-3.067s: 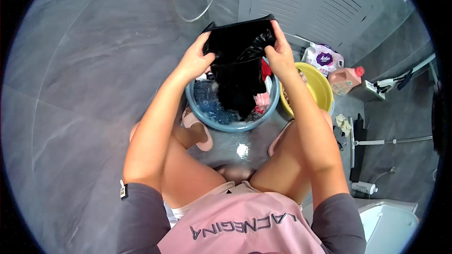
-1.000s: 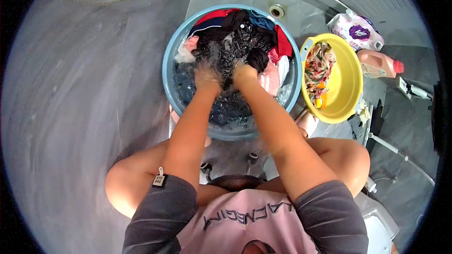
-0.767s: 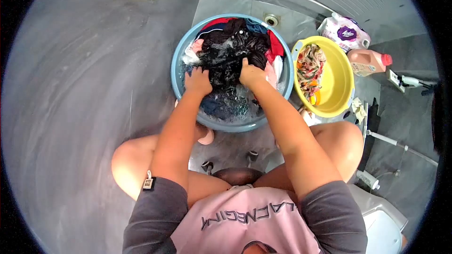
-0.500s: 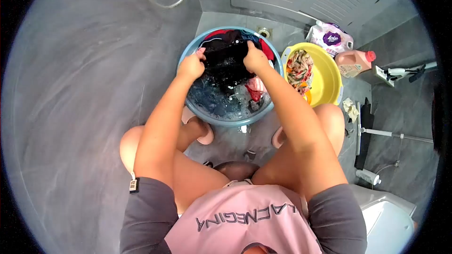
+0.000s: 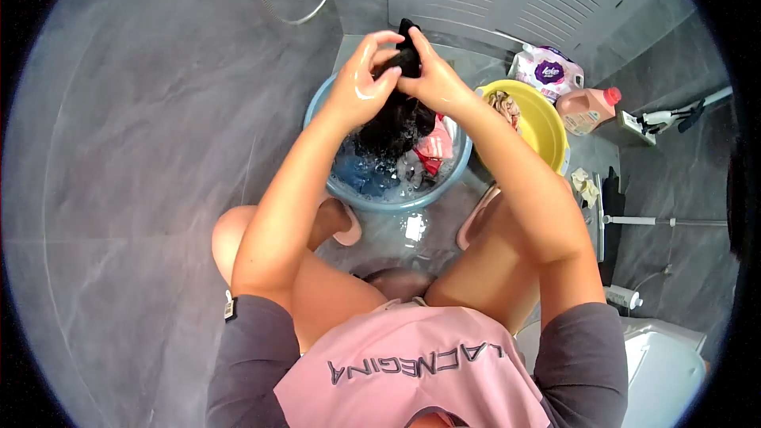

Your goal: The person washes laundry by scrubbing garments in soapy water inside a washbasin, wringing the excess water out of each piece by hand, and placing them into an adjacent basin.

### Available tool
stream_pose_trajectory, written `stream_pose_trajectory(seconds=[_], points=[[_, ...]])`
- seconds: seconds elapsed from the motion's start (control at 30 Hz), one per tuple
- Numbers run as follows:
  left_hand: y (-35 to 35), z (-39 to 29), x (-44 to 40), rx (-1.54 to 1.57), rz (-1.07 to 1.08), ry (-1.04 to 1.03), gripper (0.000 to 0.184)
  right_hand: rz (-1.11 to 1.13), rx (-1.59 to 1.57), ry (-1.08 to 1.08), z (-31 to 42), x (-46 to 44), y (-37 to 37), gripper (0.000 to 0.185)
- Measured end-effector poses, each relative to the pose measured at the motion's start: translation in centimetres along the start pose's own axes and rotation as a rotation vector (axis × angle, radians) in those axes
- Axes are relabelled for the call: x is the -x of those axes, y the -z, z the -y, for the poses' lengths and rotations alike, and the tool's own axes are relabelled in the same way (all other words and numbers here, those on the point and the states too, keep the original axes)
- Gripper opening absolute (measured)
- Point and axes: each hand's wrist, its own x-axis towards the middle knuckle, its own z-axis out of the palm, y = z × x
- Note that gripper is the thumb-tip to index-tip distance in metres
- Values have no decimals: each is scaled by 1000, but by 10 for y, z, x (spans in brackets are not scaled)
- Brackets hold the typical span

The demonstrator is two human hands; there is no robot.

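A wet black garment [image 5: 391, 128] is bunched up above the blue basin [image 5: 399, 207], its lower part hanging down to the soapy water. My left hand [image 5: 361, 85] grips it from the left with curled fingers. From the right, my right hand [image 5: 435, 81] pinches its upper part, close beside the left. Which kind of garment it is, I cannot tell. Below, in the basin, lie a pink striped cloth with red [image 5: 435, 143], a grey cloth [image 5: 411, 168] and dark blue fabric [image 5: 361, 170].
A yellow basin [image 5: 561, 131] with patterned cloth [image 5: 505, 105] stands right of the blue one. Behind it are a white and purple package [image 5: 547, 70] and a pink bottle with a red cap [image 5: 588, 111]. A shower hose [image 5: 297, 21] hangs at the upper left.
Both hands have risen and come together, lifting the black garment up from the water. It was spread wide between them before; now it is gathered.
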Motion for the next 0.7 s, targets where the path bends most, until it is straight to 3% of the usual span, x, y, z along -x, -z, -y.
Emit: stream_pose_trajectory(seconds=[0.03,0.07,0.13,0.17,0.2,0.27,0.33,0.37,0.47,0.5,0.53,0.6,0.67,0.7], points=[[-2,-8,1,103,14,124,45,-71,-9,19,-8,-6,0,81],[0,-18,2,277,-127,388,46,-84,-19,18,-16,-10,2,81],[18,12,10,614,-264,321,47,-202,36,58,-24,-17,5,79],[25,36,18,599,-426,338,50,-260,-34,145,-28,-19,6,77],[25,64,29,591,-412,346,50,-274,-42,140,-20,-17,13,77],[21,113,52,-46,-195,321,65,-116,-367,-37,10,-7,34,78],[-2,131,72,-559,-19,427,83,-98,-633,9,17,-4,38,77],[-10,157,70,-425,-33,338,112,-85,-696,28,19,-4,39,77],[-47,175,51,65,-229,533,83,-60,-794,52,21,-2,46,76],[-54,177,40,-350,-243,494,64,-66,-808,32,22,-1,51,76],[-61,176,36,-342,-234,493,64,-71,-821,12,21,1,57,75],[-71,161,27,151,-477,503,46,-166,-771,12,14,0,76,73],[-56,158,20,200,-476,665,25,-164,-602,-184,3,-3,115,61],[-42,147,18,179,-400,720,31,-215,-422,-328,-1,-5,129,51]])
